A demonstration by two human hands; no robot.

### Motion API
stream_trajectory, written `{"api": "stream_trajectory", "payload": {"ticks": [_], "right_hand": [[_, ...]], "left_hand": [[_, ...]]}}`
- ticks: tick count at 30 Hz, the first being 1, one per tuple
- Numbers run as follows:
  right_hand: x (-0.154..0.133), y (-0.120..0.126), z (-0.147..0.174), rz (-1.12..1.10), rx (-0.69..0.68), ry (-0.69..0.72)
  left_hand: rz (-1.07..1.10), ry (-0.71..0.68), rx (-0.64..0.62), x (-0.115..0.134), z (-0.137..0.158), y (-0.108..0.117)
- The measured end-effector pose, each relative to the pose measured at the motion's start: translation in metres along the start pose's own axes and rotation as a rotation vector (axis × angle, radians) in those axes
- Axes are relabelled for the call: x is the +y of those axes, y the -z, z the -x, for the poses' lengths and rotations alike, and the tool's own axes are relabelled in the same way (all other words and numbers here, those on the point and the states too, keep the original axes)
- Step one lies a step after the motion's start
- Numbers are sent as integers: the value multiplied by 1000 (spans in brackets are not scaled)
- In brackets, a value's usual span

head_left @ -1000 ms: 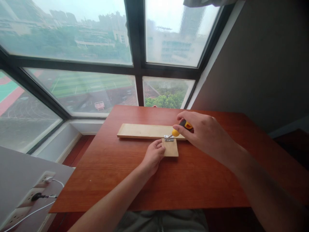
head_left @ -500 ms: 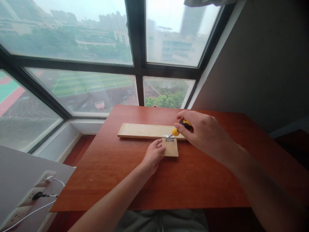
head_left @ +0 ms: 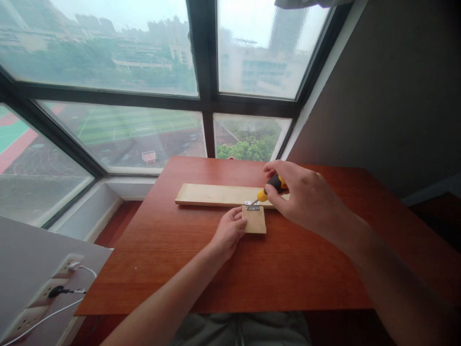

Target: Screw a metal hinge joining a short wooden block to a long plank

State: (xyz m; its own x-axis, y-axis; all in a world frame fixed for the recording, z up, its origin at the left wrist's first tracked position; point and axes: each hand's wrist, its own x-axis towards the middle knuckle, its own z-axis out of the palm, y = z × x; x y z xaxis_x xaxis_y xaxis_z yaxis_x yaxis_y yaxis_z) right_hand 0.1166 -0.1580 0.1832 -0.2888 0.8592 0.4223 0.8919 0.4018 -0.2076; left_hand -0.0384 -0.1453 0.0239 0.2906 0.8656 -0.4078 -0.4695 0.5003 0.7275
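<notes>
My right hand (head_left: 298,190) is closed around the black and yellow handle of a screwdriver (head_left: 262,195). The shaft slants down to the left, and its tip meets a small silver hinge (head_left: 252,206). That hinge lies across the seam between a long pale wooden board (head_left: 212,195) and a small square wooden piece (head_left: 255,222). With its fingers and thumb, my left hand (head_left: 230,229) grips the left edge of the small piece. Any screw under the tip is too small to make out.
Everything lies on a reddish-brown wooden table (head_left: 162,269). Large windows (head_left: 140,127) rise behind it, and a dark wall (head_left: 378,96) stands at the right. Sockets with plugged-in cables (head_left: 59,290) are at the lower left.
The fingers of my right hand have shifted on the screwdriver handle, with thumb and forefinger further apart, so more of the black grip shows. My left hand and the wood stay put.
</notes>
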Motion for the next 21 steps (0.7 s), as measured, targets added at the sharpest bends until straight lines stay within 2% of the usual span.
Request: {"api": "stream_trajectory", "payload": {"ticks": [4, 9, 15, 21], "right_hand": [[-1, 1, 2, -15, 1, 49], [-3, 0, -1, 32, -7, -22], [-4, 1, 0, -11, 0, 53], [-6, 0, -3, 95, 14, -26]], "left_hand": [[-11, 1, -2, 0, 0, 0], [-25, 10, 1, 1, 0, 0], [-1, 5, -18, 0, 0, 0], [-13, 16, -7, 1, 0, 0]]}}
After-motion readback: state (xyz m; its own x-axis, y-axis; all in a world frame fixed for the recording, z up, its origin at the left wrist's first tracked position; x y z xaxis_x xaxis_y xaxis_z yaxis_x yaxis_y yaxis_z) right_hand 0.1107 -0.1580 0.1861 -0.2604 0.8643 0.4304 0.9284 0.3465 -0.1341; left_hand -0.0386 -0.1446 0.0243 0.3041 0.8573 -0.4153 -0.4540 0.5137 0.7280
